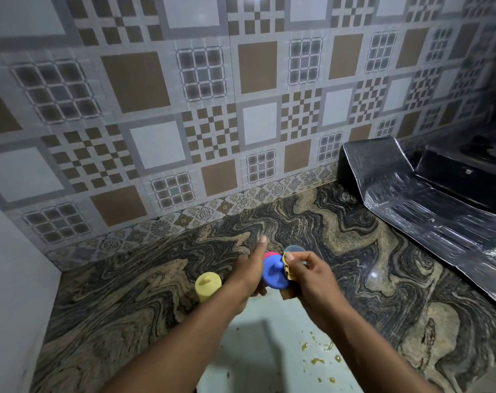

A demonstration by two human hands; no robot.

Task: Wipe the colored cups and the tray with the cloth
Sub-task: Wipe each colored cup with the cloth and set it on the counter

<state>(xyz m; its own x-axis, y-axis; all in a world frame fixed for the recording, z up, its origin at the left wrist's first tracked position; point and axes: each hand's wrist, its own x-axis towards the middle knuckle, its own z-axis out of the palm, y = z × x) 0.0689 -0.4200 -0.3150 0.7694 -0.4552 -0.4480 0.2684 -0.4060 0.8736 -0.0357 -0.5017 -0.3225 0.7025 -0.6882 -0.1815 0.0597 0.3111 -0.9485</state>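
Note:
My left hand (251,275) holds a blue cup (273,275) from below and behind, its index finger pointing away. A tan cloth (287,269) is pinched in my right hand (306,272) and pressed against the right side of the blue cup. A yellow cup (208,286) stands upside down on the pale tray (269,350) to the left of my hands. Part of a pink cup (270,254) shows behind the blue one. A clear or grey cup (295,249) peeks out behind my right hand.
The tray lies on a swirled brown and black stone counter (127,293), with yellowish crumbs (316,361) on its right part. A foil-covered sheet (411,199) and a black stove (462,177) sit at the right. A patterned tile wall (184,109) stands behind.

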